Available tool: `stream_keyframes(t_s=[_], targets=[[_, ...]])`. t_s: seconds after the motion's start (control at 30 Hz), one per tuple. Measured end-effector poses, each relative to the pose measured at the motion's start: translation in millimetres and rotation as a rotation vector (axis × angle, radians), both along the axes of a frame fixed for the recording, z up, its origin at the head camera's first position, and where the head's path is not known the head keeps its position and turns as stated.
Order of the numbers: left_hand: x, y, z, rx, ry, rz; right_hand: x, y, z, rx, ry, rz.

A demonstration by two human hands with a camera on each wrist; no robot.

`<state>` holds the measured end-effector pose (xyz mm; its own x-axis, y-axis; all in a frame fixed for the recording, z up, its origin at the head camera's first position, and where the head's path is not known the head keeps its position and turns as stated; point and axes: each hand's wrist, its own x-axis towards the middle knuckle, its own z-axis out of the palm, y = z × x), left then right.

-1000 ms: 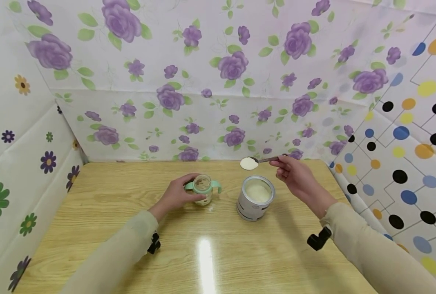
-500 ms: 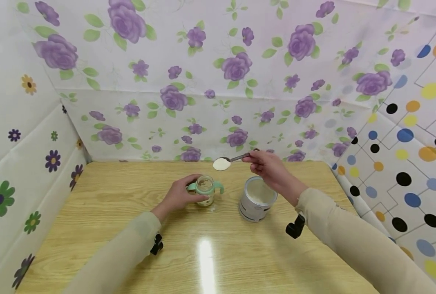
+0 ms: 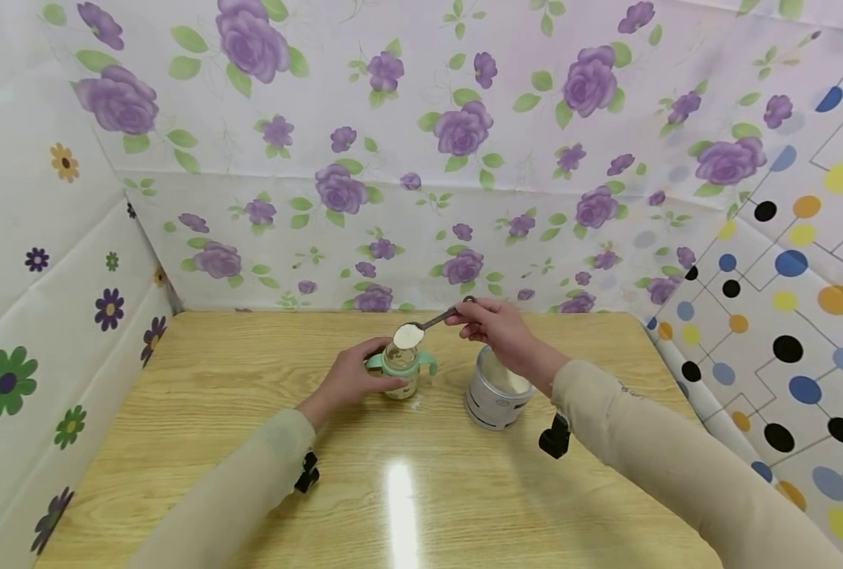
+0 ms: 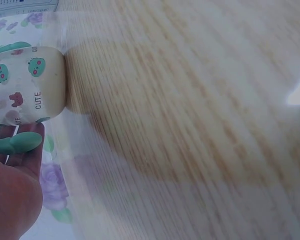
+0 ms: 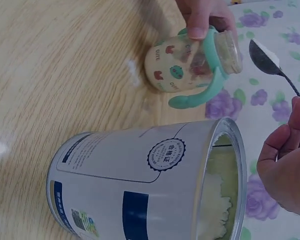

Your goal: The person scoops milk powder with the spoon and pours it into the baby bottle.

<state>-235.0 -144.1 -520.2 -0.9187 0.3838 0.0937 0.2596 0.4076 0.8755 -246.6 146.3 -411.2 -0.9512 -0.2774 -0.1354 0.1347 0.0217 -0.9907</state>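
In the head view my left hand [image 3: 353, 374] grips a baby bottle [image 3: 404, 387] that stands upright and uncapped on the table. Green handles stick out at both sides of it, and the left wrist view shows small cartoon prints on the bottle [image 4: 27, 85]. My right hand [image 3: 498, 330] pinches the handle of a metal spoon [image 3: 437, 318]. Heaped white powder [image 3: 408, 336] fills the spoon's bowl, which is over the bottle's mouth and still level. Beside the bottle, partly behind my right hand, stands an open powder can [image 3: 492, 405]; in the right wrist view pale powder [image 5: 215, 207] lies inside.
The wooden table [image 3: 265, 482] carries the bottle and the can. A flowered cloth [image 3: 279, 158] hangs behind its far edge. Patterned sheets close off both sides, the right one [image 3: 769, 308] with coloured dots.
My right hand has carried the powder-filled spoon leftward from beyond the can, then down to the bottle's mouth. The left hand keeps its grip on the bottle, which stays in place.
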Motion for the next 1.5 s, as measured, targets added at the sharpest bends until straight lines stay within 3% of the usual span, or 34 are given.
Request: stream_keyframes(t_s=[0.63, 0.93, 1.17, 1.5], targets=[[-0.7, 0.4, -0.1, -0.002, 0.018, -0.003, 11.6, -8.7, -9.0, 0.229, 0.244, 0.153], [3.4, 1.6, 4.2, 0.002, -0.029, 0.009, 31.4, -10.6, -2.0, 0.513, 0.603, 0.283], [4.8, 1.4, 4.2, -0.007, -0.027, 0.017, 41.8, -7.8, -1.1, 0.602, 0.854, 0.359], [4.1, 0.7, 2.7, 0.009, -0.011, 0.006, 42.6, -6.5, -4.6, 0.639, 0.968, 0.372]])
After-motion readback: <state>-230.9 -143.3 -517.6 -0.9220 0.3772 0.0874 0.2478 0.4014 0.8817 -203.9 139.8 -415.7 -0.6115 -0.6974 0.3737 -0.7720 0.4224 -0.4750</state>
